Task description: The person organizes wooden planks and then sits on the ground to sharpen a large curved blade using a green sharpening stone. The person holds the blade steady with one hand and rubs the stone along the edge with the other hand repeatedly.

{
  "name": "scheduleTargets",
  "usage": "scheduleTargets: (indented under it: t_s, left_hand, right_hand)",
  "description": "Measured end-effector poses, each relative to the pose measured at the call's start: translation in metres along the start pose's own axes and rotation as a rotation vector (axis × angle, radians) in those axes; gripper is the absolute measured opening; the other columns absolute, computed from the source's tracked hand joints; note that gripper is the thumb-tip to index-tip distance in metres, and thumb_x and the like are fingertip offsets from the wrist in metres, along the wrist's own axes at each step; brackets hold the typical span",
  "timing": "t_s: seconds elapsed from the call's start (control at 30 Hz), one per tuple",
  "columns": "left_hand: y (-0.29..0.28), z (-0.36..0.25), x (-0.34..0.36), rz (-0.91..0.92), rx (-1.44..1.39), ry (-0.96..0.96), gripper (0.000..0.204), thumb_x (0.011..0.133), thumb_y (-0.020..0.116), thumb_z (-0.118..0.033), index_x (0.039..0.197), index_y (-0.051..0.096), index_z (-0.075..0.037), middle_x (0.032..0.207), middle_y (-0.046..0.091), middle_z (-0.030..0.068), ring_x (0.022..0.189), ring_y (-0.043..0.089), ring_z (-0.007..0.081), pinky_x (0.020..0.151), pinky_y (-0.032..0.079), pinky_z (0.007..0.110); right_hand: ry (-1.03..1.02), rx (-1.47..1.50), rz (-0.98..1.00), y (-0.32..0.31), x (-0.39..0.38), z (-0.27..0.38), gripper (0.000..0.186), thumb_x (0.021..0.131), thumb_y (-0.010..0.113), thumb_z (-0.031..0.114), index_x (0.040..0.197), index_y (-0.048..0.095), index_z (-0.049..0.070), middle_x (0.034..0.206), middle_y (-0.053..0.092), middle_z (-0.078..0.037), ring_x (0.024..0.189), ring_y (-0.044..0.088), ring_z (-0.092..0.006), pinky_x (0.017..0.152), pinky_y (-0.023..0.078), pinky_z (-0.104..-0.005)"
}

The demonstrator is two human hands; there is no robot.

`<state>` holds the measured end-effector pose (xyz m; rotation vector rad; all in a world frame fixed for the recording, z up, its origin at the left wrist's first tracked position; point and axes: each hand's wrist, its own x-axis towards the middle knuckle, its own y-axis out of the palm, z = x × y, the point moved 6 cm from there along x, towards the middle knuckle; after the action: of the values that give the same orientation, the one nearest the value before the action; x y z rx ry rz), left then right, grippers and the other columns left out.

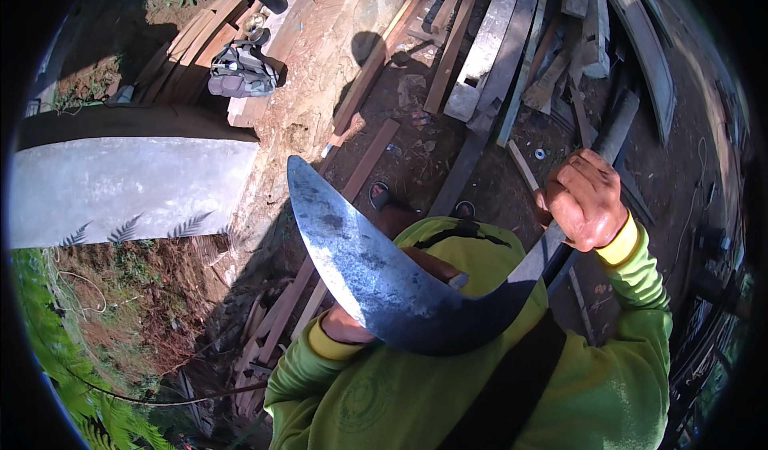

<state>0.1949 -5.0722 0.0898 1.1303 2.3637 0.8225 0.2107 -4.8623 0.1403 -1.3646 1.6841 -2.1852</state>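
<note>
Right fingers (572, 190) tight round shaft (618, 130) of curved blade (392, 286); left hand (346, 326) half-hidden, grip unclear

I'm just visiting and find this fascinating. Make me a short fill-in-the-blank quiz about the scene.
1. The right hand holds a blade that is ____, not straight.
2. Much of the left hand is hidden from view by the ____.
3. The strap across the green shirt is ____.
4. The beams on the ground are made of ____.

Missing words: curved; blade; black; wood.
</note>
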Motion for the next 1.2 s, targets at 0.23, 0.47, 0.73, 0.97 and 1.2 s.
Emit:
scheduleTargets:
  t_s: [0.23, 0.47, 0.73, 0.97, 1.2]
  left_hand:
    - [-0.002, 0.008, -0.001, -0.010, 0.065, -0.003, 0.031, 0.084, 0.064, -0.019, 0.100, 0.058, 0.007, 0.101, 0.062, 0.0165, 0.085, 0.063, 0.0177, 0.074, 0.051, 0.027]
    - [0.002, 0.005, 0.000, 0.007, 0.309, 0.057, 0.029, 0.085, 0.063, -0.019, 0.100, 0.058, 0.005, 0.099, 0.063, 0.0150, 0.086, 0.062, 0.0175, 0.073, 0.051, 0.026]
    - [0.004, 0.004, 0.003, -0.019, 0.413, 0.056, 0.028, 0.085, 0.062, -0.019, 0.098, 0.058, 0.005, 0.097, 0.063, 0.0154, 0.087, 0.063, 0.0181, 0.074, 0.051, 0.026]
    - [0.005, 0.010, 0.005, -0.004, 0.157, -0.008, 0.030, 0.086, 0.061, -0.017, 0.102, 0.057, 0.007, 0.102, 0.062, 0.0168, 0.084, 0.064, 0.0182, 0.072, 0.052, 0.025]
    - [0.005, 0.010, 0.005, -0.011, 0.146, 0.019, 0.030, 0.086, 0.060, -0.017, 0.103, 0.056, 0.008, 0.103, 0.062, 0.0191, 0.086, 0.064, 0.0190, 0.074, 0.052, 0.026]
  right_hand:
    - [-0.015, 0.030, -0.018, 0.002, 0.001, 0.001, 0.024, 0.050, 0.070, 0.008, 0.059, 0.048, 0.001, 0.059, 0.048, -0.009, 0.049, 0.052, -0.0225, 0.046, 0.041, -0.0328]
    - [-0.008, 0.020, 0.009, -0.001, 0.000, 0.001, 0.024, 0.051, 0.069, 0.007, 0.059, 0.048, 0.001, 0.058, 0.046, -0.009, 0.048, 0.050, -0.0229, 0.046, 0.041, -0.0329]
    - [0.000, 0.014, -0.001, -0.002, -0.001, 0.001, 0.023, 0.050, 0.068, 0.007, 0.060, 0.049, 0.001, 0.058, 0.048, -0.009, 0.049, 0.051, -0.0229, 0.046, 0.041, -0.0325]
    - [-0.006, 0.013, 0.011, 0.002, -0.007, -0.002, 0.023, 0.050, 0.069, 0.009, 0.058, 0.049, 0.002, 0.059, 0.049, -0.009, 0.049, 0.052, -0.0216, 0.045, 0.041, -0.0319]
    - [0.003, 0.038, 0.030, 0.002, -0.006, -0.004, 0.022, 0.049, 0.069, 0.009, 0.059, 0.050, 0.002, 0.059, 0.049, -0.008, 0.048, 0.052, -0.0214, 0.045, 0.041, -0.0320]
